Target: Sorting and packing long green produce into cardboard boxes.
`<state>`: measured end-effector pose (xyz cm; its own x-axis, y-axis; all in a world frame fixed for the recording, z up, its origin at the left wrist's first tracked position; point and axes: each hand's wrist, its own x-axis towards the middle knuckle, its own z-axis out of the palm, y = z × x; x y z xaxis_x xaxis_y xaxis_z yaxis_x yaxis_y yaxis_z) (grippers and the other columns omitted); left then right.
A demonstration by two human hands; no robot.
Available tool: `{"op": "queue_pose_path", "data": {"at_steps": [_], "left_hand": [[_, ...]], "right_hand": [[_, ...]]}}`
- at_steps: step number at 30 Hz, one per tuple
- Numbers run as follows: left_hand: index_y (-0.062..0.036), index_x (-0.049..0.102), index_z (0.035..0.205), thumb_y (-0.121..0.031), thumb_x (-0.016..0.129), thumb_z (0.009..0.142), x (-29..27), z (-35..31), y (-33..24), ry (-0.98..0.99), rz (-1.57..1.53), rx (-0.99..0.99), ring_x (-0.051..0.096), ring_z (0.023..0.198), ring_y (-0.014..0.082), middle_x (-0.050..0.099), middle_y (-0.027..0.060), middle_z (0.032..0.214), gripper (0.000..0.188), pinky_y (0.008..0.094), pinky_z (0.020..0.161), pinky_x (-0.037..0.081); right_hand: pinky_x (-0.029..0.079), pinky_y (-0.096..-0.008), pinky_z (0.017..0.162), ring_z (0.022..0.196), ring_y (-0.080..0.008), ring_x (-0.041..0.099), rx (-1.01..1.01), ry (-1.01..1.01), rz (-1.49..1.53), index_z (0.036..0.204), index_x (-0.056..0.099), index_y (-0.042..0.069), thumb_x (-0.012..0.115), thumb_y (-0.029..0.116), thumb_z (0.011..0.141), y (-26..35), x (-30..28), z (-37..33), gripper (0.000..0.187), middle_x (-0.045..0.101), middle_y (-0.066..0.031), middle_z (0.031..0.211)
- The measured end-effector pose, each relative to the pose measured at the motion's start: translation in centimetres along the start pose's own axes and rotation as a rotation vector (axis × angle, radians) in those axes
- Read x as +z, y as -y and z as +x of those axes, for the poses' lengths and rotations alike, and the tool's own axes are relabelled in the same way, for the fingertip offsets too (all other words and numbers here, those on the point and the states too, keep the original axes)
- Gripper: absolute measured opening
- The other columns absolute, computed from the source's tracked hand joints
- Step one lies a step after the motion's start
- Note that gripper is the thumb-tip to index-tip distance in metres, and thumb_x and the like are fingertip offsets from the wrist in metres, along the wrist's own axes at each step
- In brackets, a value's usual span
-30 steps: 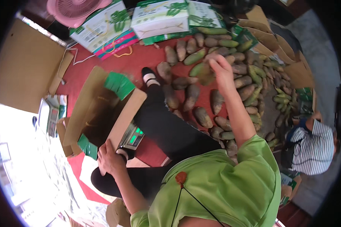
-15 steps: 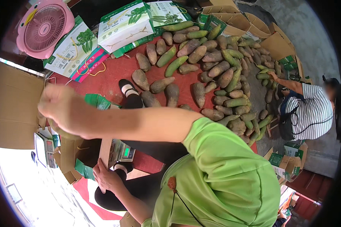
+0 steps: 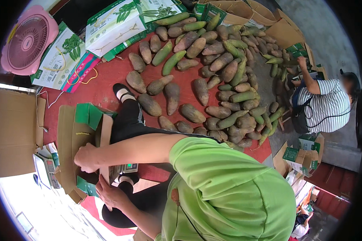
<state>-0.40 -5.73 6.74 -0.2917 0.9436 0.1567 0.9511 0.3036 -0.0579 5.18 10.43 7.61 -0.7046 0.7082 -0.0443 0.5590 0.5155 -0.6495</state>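
An open cardboard carton (image 3: 66, 138) with green printed flaps stands in front of my legs. Over its opening is my right hand (image 3: 86, 158), lowered and curled closed; whatever its fingers hold, if anything, is hidden. My left hand (image 3: 110, 194) grips the upright cardboard flap (image 3: 105, 134) on the carton's near side, fingers wrapped over the edge. A digital scale (image 3: 129, 168) with a lit green display shows partly behind the flap, under my right forearm. The carton's inside is mostly covered by my hand and the flaps.
Many green and brown root vegetables (image 3: 221, 62) cover the red floor. Printed gift boxes (image 3: 116, 30) and a pink fan (image 3: 30, 40) stand at the far left. Another scale (image 3: 50, 168) sits beyond the carton. A person in a striped shirt (image 3: 326, 104) handles vegetables at the right.
My right hand has come down from above the carton to its opening. My left hand stays on the flap. The whole view has shifted, and the other person's arm has risen.
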Motion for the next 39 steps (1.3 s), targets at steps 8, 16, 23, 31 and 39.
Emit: {"op": "queue_pose_path", "data": {"at_steps": [8, 16, 23, 31, 39], "left_hand": [[-0.0094, 0.060, 0.116, 0.000, 0.051, 0.079, 0.9, 0.0, 1.3, -0.027, 0.014, 0.063, 0.058, 0.089, 0.0309, 0.059, 0.0117, 0.095, 0.038, 0.0425, 0.076, 0.047], [-0.0102, 0.060, 0.117, 0.006, 0.049, 0.078, 0.5, 0.1, 0.5, -0.024, 0.053, 0.052, 0.059, 0.086, 0.0308, 0.059, 0.0131, 0.096, 0.043, 0.0437, 0.073, 0.048], [-0.0107, 0.060, 0.118, 0.008, 0.049, 0.078, 0.5, 0.0, -0.3, -0.038, 0.045, 0.054, 0.059, 0.086, 0.0300, 0.058, 0.0121, 0.093, 0.046, 0.0432, 0.072, 0.048], [-0.0094, 0.060, 0.119, 0.008, 0.048, 0.080, 0.7, 0.1, -0.3, -0.020, 0.076, 0.076, 0.058, 0.083, 0.0295, 0.057, 0.0120, 0.091, 0.044, 0.0434, 0.071, 0.047], [-0.0115, 0.059, 0.120, 0.007, 0.049, 0.078, 1.0, 0.1, -0.5, -0.023, 0.064, 0.055, 0.059, 0.089, 0.0314, 0.058, 0.0122, 0.096, 0.047, 0.0444, 0.073, 0.047]], "right_hand": [[0.047, -0.0413, 0.072, 0.082, -0.0281, 0.060, -0.278, -0.614, 0.516, 0.081, 0.064, 0.006, 0.060, 0.012, 0.075, -7.7, -7.2, -10.4, 0.009, 0.063, -0.0109, 0.081], [0.048, -0.0412, 0.080, 0.094, -0.0338, 0.061, 0.829, -0.476, 0.074, 0.099, 0.065, 0.011, 0.057, 0.024, 0.079, -30.7, -7.0, -34.9, 0.026, 0.065, -0.0155, 0.097], [0.048, -0.0454, 0.073, 0.084, -0.0374, 0.061, 1.341, -0.211, -0.100, 0.091, 0.063, 0.005, 0.059, 0.017, 0.075, -33.3, 0.2, -53.0, 0.020, 0.064, -0.0189, 0.088], [0.045, -0.0432, 0.085, 0.107, -0.0292, 0.051, 1.387, 0.134, -0.292, 0.105, 0.060, 0.014, 0.066, 0.016, 0.071, -28.1, 3.9, -53.4, 0.034, 0.057, -0.0076, 0.110], [0.037, -0.0439, 0.087, 0.111, -0.0204, 0.048, 1.008, 0.347, -0.441, 0.110, 0.056, 0.018, 0.057, 0.013, 0.081, -27.7, 9.3, -49.1, 0.030, 0.054, -0.0018, 0.111]]}}
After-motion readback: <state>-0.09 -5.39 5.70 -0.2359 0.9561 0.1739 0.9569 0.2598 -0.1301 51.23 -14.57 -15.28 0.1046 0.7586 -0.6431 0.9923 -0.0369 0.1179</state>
